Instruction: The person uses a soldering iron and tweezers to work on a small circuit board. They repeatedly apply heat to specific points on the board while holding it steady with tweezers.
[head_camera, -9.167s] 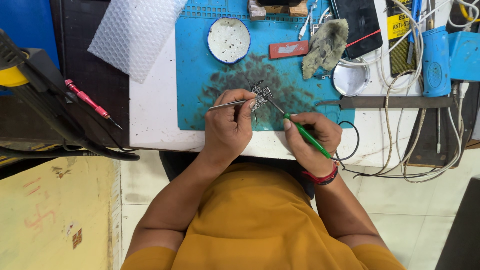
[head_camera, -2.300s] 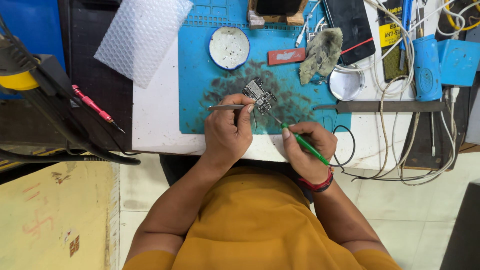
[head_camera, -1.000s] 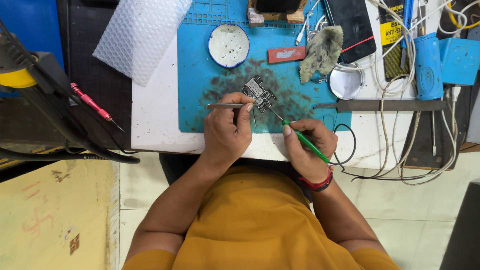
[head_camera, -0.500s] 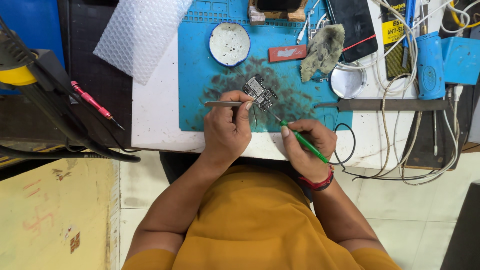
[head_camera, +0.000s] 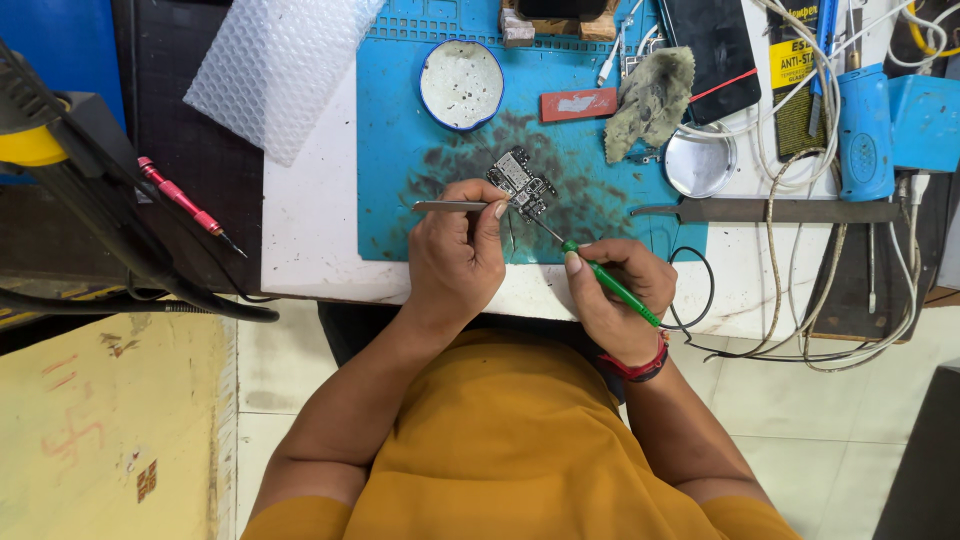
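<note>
Landmark: the stained blue rubber work mat (head_camera: 400, 150) on the white counter (head_camera: 310, 220). Left of the mat, lay a sheet of clear bubble wrap (head_camera: 275, 65) and a red-handled screwdriver (head_camera: 185, 203). Over the mat's near edge, left hand (head_camera: 455, 255) closed, fingers together on slim metal tweezers (head_camera: 450, 206) pointing at a small dark circuit board (head_camera: 520, 183) lying mid-mat. At the mat's far edge, sat a round white dish (head_camera: 461, 84). Right of the board, right hand (head_camera: 620, 295) clamped on a green-handled pointed tool (head_camera: 610, 283), tip touching the board. At the mat's right end, lay a grey rag (head_camera: 650, 95).
</note>
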